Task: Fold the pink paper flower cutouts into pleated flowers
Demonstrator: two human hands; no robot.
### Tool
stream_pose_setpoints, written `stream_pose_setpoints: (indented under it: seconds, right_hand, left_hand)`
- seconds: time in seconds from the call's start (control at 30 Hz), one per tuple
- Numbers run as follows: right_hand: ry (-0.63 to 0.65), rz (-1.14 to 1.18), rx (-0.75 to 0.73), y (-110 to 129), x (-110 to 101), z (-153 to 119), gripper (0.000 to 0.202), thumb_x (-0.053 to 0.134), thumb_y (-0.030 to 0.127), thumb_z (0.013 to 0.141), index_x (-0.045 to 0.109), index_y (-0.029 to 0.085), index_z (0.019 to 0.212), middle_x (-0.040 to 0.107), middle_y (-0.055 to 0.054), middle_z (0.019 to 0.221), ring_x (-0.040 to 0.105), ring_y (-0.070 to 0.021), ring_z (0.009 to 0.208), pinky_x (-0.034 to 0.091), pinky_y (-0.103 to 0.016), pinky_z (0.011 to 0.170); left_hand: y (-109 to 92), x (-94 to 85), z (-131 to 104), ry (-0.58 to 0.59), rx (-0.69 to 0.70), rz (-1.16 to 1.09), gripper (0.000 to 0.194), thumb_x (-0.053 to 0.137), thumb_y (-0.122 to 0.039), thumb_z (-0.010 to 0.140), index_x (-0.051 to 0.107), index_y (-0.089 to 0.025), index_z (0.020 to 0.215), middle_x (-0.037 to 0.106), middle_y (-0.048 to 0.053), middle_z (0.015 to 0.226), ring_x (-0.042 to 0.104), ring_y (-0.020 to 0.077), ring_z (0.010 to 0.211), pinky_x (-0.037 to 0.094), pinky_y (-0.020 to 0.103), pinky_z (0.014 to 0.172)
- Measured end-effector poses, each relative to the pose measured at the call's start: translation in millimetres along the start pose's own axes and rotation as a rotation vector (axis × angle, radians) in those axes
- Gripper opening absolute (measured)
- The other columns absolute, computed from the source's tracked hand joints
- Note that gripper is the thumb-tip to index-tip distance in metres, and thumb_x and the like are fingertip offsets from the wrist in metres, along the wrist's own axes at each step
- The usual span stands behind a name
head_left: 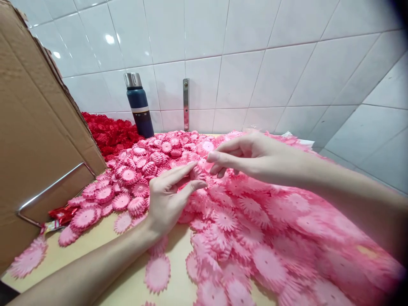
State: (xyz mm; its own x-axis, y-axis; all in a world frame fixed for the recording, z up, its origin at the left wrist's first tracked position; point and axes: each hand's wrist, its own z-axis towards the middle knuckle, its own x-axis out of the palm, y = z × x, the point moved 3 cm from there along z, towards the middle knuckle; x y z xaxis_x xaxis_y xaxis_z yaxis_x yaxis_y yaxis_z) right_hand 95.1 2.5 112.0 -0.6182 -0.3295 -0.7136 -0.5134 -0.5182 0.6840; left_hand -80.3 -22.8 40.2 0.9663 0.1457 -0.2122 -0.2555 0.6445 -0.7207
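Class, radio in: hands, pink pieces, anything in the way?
Left hand, right hand over pink flower pieces, grips unclear. Pieces heaped on table. Cardboard at left, apart from hands.

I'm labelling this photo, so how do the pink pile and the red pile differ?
The pink pile is pale to bright pink; the red pile is deep red. The pink pile spreads widely across the table; the red pile shows only at the back left, between the cardboard and the bottle. Both are heaps of frilly pieces.
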Motion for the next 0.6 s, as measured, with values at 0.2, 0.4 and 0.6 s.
stream_pose_setpoints:
  seconds: [0.2,0.4,0.6]
  right_hand:
    - [0.004,-0.001,0.031,-4,-4,-1,0.03,0.056,0.044,0.085,0.071,0.018,0.082,0.073,-0.007,0.084,0.068,-0.0193,0.075,0.051,-0.029,0.06]
    - [0.09,0.119,0.031,1,11,-3,0.021,0.065,0.032,0.079,0.065,0.02,0.097,0.074,-0.004,0.087,0.069,-0.0196,0.081,0.055,-0.027,0.062]
    - [0.079,0.136,0.015,3,15,0,0.018,0.061,0.027,0.082,0.064,0.018,0.097,0.072,-0.004,0.081,0.068,-0.0168,0.072,0.053,-0.026,0.058]
  left_hand:
    - [3,2.2,0,-0.042,-0.16,-0.095,0.015,0.07,-0.022,0.077,0.075,-0.019,0.091,0.076,0.003,0.086,0.071,0.0176,0.078,0.06,0.031,0.075]
    - [7,5.1,0,-0.038,-0.24,-0.207,0.02,0.067,-0.025,0.081,0.071,-0.018,0.098,0.075,0.005,0.094,0.07,0.0148,0.081,0.06,0.027,0.077]
    - [7,9.7,-2,0.052,-0.242,-0.355,0.042,0.077,-0.016,0.068,0.069,-0.021,0.109,0.075,0.003,0.097,0.071,0.0174,0.085,0.062,0.03,0.077]
